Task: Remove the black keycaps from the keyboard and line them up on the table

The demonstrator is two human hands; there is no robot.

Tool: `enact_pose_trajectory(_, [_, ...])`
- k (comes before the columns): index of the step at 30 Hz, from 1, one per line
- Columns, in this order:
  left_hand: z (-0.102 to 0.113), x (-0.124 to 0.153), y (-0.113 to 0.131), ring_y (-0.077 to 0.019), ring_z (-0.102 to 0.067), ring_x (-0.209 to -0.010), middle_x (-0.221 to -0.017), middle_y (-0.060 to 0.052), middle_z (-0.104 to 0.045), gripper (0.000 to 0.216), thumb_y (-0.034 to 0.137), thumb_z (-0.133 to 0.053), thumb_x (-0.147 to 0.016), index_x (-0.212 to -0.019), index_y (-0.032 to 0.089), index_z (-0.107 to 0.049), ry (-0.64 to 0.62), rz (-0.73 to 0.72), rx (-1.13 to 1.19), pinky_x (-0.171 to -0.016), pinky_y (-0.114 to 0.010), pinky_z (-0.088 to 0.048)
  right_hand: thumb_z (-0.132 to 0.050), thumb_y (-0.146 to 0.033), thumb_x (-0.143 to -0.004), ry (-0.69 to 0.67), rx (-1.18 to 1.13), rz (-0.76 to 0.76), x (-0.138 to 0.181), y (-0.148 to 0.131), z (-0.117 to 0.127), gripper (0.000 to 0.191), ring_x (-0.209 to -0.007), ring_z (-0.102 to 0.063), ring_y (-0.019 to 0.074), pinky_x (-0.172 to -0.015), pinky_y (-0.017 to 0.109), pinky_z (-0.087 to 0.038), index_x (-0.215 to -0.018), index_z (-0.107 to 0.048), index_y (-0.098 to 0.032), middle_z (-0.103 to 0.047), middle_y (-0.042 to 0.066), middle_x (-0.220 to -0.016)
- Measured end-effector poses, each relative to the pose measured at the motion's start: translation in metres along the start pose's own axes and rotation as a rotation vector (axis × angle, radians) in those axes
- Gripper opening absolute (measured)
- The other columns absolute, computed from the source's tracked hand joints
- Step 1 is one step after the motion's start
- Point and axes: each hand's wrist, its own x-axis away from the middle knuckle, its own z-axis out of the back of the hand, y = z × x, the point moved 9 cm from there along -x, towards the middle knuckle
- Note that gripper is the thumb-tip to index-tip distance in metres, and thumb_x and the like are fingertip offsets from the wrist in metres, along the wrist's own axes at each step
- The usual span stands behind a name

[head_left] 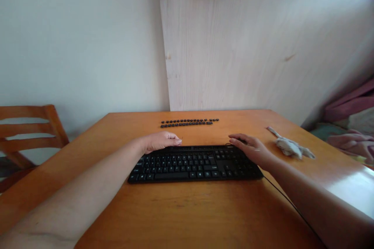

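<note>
A black keyboard lies across the middle of the orange wooden table. My left hand rests on the keyboard's far left edge with its fingers curled together; whether it holds anything is hidden. My right hand lies flat over the keyboard's far right corner, fingers stretched out. Two rows of loose black keycaps sit beyond the keyboard near the table's far edge.
A crumpled grey cloth lies on the table to the right of my right hand. The keyboard's black cable runs toward the near right. A wooden chair stands at the left. A pale wood panel leans behind the table.
</note>
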Motion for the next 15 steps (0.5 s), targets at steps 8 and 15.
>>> enact_pose_trajectory(8, [-0.012,0.033,-0.002,-0.0182,-0.060,-0.090,-0.100,-0.008,-0.068,0.051,0.061,-0.059,-0.076,-0.099,0.016,-0.065,0.058,0.035,0.004,-0.084,-0.030,-0.044,-0.050,-0.050,-0.089,-0.046,0.062,0.102,0.006,-0.002,-0.007,0.041,-0.097,-0.063,0.0229,-0.089,0.038,-0.049,-0.113,-0.065,-0.021,-0.069,0.005,-0.106])
enact_pose_trajectory(15, [0.015,0.105,0.076,-0.0206,-0.057,-0.108,-0.115,-0.009,-0.065,0.046,0.049,-0.060,-0.082,-0.114,0.016,-0.060,0.540,-0.347,-0.070,-0.100,-0.036,-0.040,-0.059,-0.048,-0.086,0.168,-0.025,0.239,0.035,-0.065,0.041,0.036,-0.111,-0.059,0.0257,-0.100,0.041,-0.044,-0.111,-0.067,-0.024,-0.067,0.007,-0.114])
